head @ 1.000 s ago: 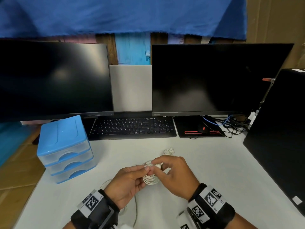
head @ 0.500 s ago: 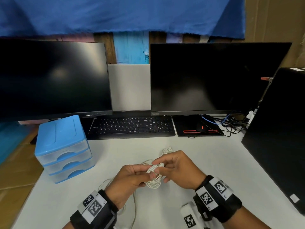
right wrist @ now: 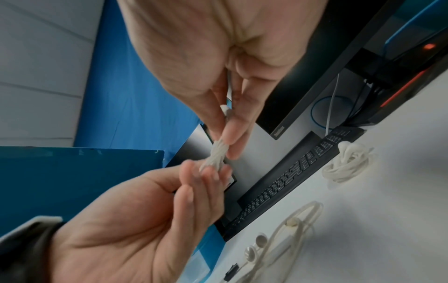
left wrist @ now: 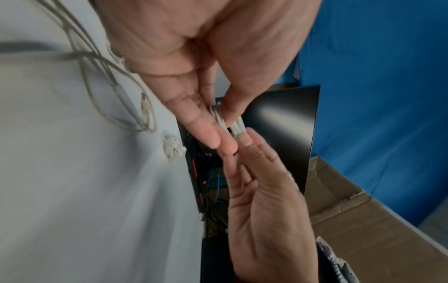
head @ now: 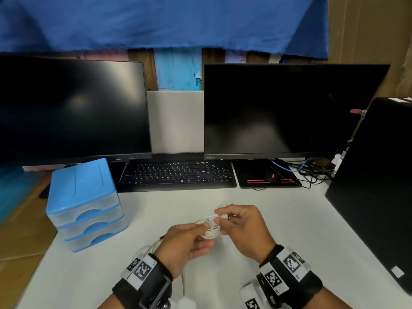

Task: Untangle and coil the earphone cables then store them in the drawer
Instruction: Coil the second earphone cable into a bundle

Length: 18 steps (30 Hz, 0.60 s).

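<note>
A small coil of white earphone cable (head: 210, 229) hangs above the white table (head: 289, 219) between both hands. My left hand (head: 205, 226) pinches its near side between thumb and fingers (left wrist: 206, 134). My right hand (head: 219, 216) pinches the coil's far end (right wrist: 219, 153), with a white plug end (right wrist: 225, 109) showing between its fingers. A second, tied coil (right wrist: 349, 162) lies on the table just beyond my right hand. A loose earphone cable (right wrist: 290, 229) with its earbuds (right wrist: 254, 247) lies under my left wrist. The blue three-drawer unit (head: 84, 204) stands at the left, all drawers closed.
A black keyboard (head: 178, 175) and a mouse on its pad (head: 272, 175) lie behind the hands, under two dark monitors (head: 289, 112). A black computer case (head: 379, 186) stands at the right. Tangled wires (head: 312, 172) sit at the back right.
My right hand's fingers have shifted along the coil toward its far end while the left hand keeps its pinch. Both hands stay at the same spot over the table.
</note>
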### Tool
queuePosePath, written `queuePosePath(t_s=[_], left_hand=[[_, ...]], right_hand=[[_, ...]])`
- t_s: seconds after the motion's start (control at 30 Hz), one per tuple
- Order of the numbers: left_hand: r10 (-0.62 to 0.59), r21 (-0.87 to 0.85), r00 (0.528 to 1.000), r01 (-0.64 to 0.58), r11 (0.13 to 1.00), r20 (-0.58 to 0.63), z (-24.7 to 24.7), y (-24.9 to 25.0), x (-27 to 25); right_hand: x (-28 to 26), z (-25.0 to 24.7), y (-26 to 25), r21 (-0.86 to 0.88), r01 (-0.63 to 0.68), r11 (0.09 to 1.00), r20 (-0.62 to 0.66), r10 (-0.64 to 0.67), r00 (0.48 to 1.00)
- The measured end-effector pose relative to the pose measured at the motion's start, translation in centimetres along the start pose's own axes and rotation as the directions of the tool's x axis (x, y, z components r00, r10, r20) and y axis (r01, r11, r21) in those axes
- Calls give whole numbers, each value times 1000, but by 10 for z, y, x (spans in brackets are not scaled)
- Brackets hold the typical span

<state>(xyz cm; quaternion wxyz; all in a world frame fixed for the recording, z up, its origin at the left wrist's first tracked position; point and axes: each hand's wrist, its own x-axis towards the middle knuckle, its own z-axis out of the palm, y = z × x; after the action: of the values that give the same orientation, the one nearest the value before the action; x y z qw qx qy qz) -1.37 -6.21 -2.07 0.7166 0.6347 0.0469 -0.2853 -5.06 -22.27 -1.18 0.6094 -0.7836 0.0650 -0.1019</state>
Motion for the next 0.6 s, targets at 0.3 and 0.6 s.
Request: queuePosePath(t_s=[0.3,0.6], left_hand=[[22,394,998,-45,918,63,6,-2,18],[164,732,984,-159,663,65,33,5,47]], right_hand=[[11,-12,31,-120,-200,972,-34,198,980],[38,-32,51,-453,-334,827,-109,320,941]])
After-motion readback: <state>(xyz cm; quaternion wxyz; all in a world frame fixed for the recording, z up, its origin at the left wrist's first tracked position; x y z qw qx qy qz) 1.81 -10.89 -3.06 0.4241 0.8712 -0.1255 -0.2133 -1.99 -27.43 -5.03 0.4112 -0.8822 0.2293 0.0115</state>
